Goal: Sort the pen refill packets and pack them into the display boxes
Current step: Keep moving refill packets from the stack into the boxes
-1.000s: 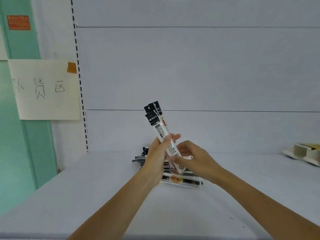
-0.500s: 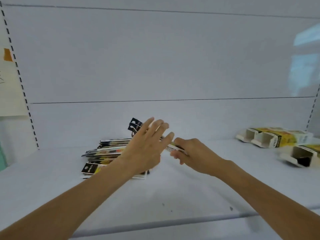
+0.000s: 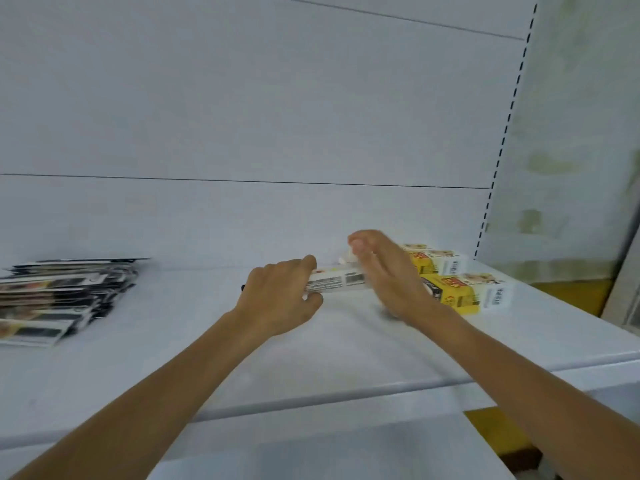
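Note:
My left hand (image 3: 280, 294) grips a few white pen refill packets (image 3: 334, 283), held level above the shelf with their printed barcodes facing me. My right hand (image 3: 384, 271) is at the packets' right end, fingers spread and blurred; whether it holds them is unclear. Just behind and right of that hand lie yellow-and-white display boxes (image 3: 464, 294), with another (image 3: 436, 261) further back. A stack of more refill packets (image 3: 59, 299) lies at the far left of the shelf.
All of this sits on a white shelf (image 3: 346, 358) with a white back panel. A perforated upright (image 3: 502, 133) bounds the shelf on the right, with a pale wall beyond it. The shelf's front lip runs below my forearms.
The view has swung right, so the packet stack now sits far left. Both hands carried the packets from upright over the stack to level beside the display boxes.

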`<state>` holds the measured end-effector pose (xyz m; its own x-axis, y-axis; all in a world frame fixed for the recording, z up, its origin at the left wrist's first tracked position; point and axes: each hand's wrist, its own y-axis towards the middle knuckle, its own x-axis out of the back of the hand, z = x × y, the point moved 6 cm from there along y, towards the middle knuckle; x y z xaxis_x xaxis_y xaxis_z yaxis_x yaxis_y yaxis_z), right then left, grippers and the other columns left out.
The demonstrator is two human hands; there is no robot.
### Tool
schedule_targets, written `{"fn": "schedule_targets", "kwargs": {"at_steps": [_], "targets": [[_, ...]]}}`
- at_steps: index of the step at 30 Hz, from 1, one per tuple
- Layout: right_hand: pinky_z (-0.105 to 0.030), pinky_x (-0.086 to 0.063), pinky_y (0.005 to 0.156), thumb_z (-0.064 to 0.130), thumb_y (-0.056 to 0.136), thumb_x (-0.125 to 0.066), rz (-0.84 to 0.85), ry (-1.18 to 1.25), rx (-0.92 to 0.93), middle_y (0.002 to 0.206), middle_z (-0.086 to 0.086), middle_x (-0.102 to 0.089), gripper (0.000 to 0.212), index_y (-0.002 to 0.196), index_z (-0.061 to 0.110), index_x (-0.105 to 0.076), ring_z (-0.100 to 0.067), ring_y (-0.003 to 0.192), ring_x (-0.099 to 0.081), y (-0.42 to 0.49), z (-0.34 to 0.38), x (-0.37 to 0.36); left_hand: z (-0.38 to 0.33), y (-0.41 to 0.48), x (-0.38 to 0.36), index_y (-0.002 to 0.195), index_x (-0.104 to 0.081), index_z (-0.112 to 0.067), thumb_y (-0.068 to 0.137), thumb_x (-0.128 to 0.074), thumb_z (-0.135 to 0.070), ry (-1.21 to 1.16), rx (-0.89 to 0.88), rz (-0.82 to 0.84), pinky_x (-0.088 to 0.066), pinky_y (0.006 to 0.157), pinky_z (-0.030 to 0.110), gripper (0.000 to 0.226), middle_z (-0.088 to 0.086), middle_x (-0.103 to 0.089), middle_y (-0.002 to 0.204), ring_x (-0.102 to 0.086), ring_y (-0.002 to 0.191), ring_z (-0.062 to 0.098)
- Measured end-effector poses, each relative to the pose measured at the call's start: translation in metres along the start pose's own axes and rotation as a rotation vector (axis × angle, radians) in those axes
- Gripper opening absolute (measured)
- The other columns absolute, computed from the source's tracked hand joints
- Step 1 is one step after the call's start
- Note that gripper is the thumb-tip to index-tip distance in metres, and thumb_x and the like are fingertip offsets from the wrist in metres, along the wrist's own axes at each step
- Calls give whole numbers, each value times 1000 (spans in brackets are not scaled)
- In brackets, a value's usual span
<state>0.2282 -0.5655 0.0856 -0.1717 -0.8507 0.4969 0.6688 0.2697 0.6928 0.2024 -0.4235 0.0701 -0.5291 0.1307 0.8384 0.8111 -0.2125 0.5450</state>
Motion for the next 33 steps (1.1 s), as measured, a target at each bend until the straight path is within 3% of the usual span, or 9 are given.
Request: {"fn": "schedule_targets", "kwargs": {"at_steps": [4, 8, 11, 13, 15, 18, 23, 28, 33], "targets": [[-10, -38, 77, 34, 98, -38, 164, -117, 96, 106, 6, -53, 30, 111, 13, -56, -1, 88, -50, -7, -17, 11, -43, 8, -13, 105, -38, -16, 90, -41, -30, 54, -12, 43, -34, 63, 31, 21, 2, -61, 97, -57, 83, 29], [-24, -39, 86, 33, 98, -38, 50, -207, 31, 105, 7, -56, 27, 104, 17, -59, -4, 95, -51, 2, -60, 84, -58, 15, -24, 107, -35, -18, 91, -39, -49, 90, 18, 158, -36, 65, 31, 35, 0, -62, 103, -52, 78, 27], [-31, -37, 88, 32, 98, -36, -18, -390, -105, 109, 0, -59, 31, 106, 15, -60, -15, 102, -51, -7, -117, 135, -67, 24, -36, 99, -31, -21, 89, -27, -64, 54, 59, 264, -37, 66, 32, 44, -8, -52, 81, -46, 72, 23], [-36, -34, 91, 30, 98, -36, 20, -511, -219, 119, -3, -59, 31, 111, 14, -60, -21, 110, -48, -23, -158, 154, -71, 30, -47, 93, -32, -18, 94, -23, -56, 23, 86, 297, -34, 66, 32, 39, -6, -46, 72, -47, 73, 25], [-37, -35, 90, 28, 99, -34, 103, -575, -277, 125, -6, -57, 33, 118, 12, -57, -26, 110, -47, -39, -187, 155, -73, 35, -54, 92, -37, -18, 97, -26, -48, 18, 104, 302, -33, 66, 32, 32, -2, -52, 80, -49, 76, 25], [-32, -38, 83, 27, 100, -30, 139, -405, -341, 114, -9, -60, 33, 120, 13, -52, -25, 97, -52, -49, -195, 152, -75, 39, -59, 99, -45, -19, 96, -31, -47, 68, 108, 284, -35, 69, 31, 31, 0, -59, 98, -48, 80, 22], [-35, -42, 87, 31, 100, -29, 125, -368, -286, 114, -12, -62, 35, 119, 14, -52, -26, 97, -56, -46, -193, 151, -87, 46, -58, 105, -53, -24, 95, -35, -49, -77, 153, 298, -34, 70, 30, 32, -2, -55, 91, -47, 82, 20], [-37, -42, 85, 32, 100, -28, 133, -381, -273, 110, -11, -63, 35, 118, 15, -52, -26, 96, -55, -48, -196, 150, -116, 65, -74, 77, -52, -24, 96, -36, -41, -148, 63, 389, -36, 67, 30, 30, -3, -56, 84, -52, 80, 19], [-38, -43, 79, 37, 99, -26, 130, -366, -282, 96, -6, -64, 33, 110, 20, -52, -22, 86, -55, -47, -200, 152, -119, 76, -91, 63, -47, -11, 94, -37, -16, -626, 231, 394, -33, 56, 25, 33, 9, -49, 68, -39, 55, 13]]}}
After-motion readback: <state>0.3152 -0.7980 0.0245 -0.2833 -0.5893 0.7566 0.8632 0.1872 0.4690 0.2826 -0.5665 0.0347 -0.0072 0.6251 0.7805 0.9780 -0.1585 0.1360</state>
